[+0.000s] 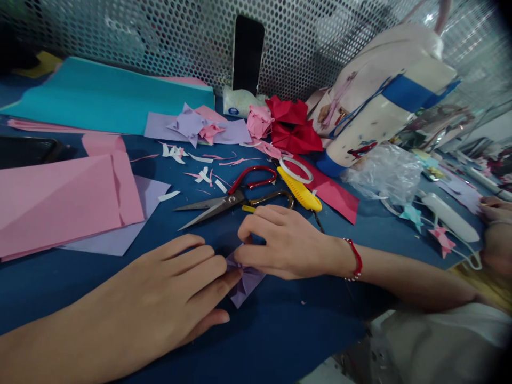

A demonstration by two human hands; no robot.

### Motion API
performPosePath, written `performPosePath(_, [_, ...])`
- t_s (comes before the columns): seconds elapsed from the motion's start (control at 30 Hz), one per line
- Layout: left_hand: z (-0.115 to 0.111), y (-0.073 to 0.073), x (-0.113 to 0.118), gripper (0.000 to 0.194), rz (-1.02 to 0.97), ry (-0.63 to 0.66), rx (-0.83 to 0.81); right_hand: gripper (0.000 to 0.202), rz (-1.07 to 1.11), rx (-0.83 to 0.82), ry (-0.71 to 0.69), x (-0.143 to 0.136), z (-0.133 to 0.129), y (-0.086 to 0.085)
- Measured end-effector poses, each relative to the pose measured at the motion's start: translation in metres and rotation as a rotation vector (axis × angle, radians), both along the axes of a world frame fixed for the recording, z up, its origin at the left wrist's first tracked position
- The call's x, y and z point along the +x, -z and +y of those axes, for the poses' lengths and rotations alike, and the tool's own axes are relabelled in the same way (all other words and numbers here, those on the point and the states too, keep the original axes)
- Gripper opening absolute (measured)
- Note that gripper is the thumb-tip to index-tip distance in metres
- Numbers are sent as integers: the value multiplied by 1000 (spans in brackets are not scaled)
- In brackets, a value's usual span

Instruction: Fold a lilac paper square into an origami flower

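Note:
A small folded purple paper [245, 284] lies on the blue table [280, 330] near its front edge. My left hand [172, 293] rests flat beside it, fingers stretched out, with the index fingertip on the paper. From the right, my right hand [286, 242] pinches the paper's upper part between thumb and index finger; the fingertips partly cover it. Just beyond my hands lie open scissors [234, 198] with a red and a dark handle, and a yellow cutter [300, 189].
Pink sheets [60, 202] lie at the left, a teal sheet [112, 98] behind them. Red paper shapes [294, 125], a leaning phone [248, 56], a white bottle [372, 125] and a plastic bag [386, 173] stand or lie farther back. Another person's hand [496, 208] is at the right edge.

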State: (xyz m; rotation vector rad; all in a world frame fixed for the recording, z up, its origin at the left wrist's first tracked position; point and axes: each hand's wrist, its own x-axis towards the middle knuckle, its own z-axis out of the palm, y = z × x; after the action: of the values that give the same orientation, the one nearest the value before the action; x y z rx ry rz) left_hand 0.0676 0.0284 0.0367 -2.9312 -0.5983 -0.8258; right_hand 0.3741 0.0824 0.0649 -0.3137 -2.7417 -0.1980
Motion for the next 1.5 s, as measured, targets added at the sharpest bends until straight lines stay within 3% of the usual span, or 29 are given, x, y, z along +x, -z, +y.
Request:
performPosePath(0.07, [-1, 1, 1, 60, -3, 5, 3, 36, -20, -7, 13, -2, -3, -1])
performPosePath(0.2, [0, 1, 1, 38, 7, 23, -11, 41, -28, 3, 11, -5, -6, -3])
performPosePath(0.5, [2, 0, 2, 49, 9, 18, 7, 40, -50, 24, 29, -6, -8, -4])
performPosePath(0.63, [5, -6, 2, 23, 27, 26, -48, 31, -52, 33, 32, -1, -3, -9])
performPosePath(0.83, [11, -9, 0, 40, 41, 69, -47, 33, -20, -71, 11, 6, 5, -18])
performPosePath(0.93, [9, -6, 1, 33, 13, 51, -69, 29, -76, -73, 11, 4, 5, -15])
performPosePath(1.1, [8, -7, 1, 46, 12, 42, -87, 34, -77, -19, 9, 1, 3, -8])
performPosePath(1.3, [7, -10, -1, 19, 24, 50, -90, 35, -99, 33, -6, 3, 6, -7])
performPosePath(1.5, [9, -12, 1, 42, 12, 67, -84, 24, 52, -1, -53, 8, 12, -1])
